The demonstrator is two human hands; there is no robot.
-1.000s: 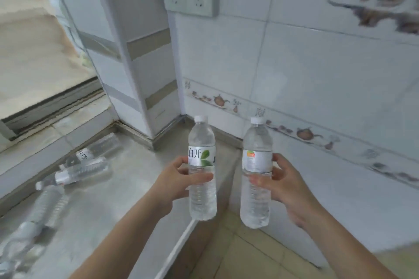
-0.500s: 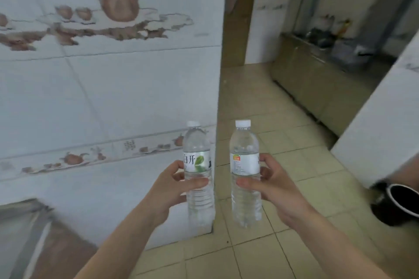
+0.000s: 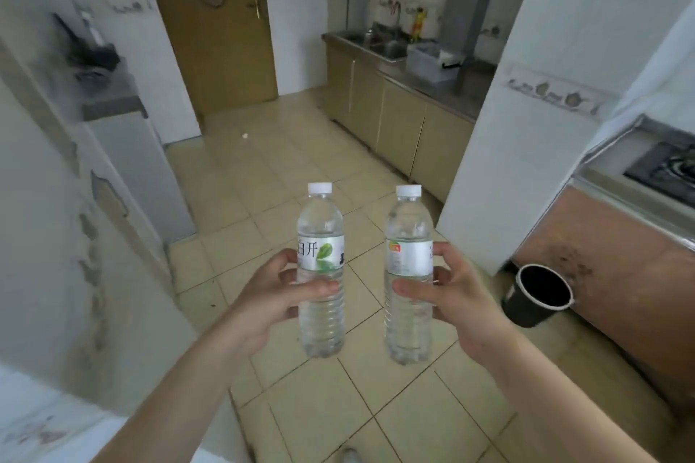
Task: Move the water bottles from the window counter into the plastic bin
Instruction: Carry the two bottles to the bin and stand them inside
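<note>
I hold two clear water bottles upright in front of me, both with white caps. My left hand (image 3: 270, 301) grips the left bottle (image 3: 320, 229), whose white label bears a green leaf. My right hand (image 3: 457, 301) grips the right bottle (image 3: 409, 229), whose label has a small orange patch. The bottles stand side by side, a hand's width apart, above the tiled floor. A translucent plastic bin (image 3: 427, 62) sits on the far counter beside the sink. The window counter is out of view.
A beige tiled floor (image 3: 286, 177) stretches ahead to a brown door (image 3: 222, 34). Cabinets with a sink (image 3: 387, 45) line the far right. A white pillar (image 3: 526, 105), a gas stove (image 3: 665, 165) and a black bucket (image 3: 537, 295) stand to the right. A tiled wall runs along the left.
My view has swung right, from the window counter with its lying bottles, past the tiled wall, to the open kitchen. Both hands keep the same grip on the bottles.
</note>
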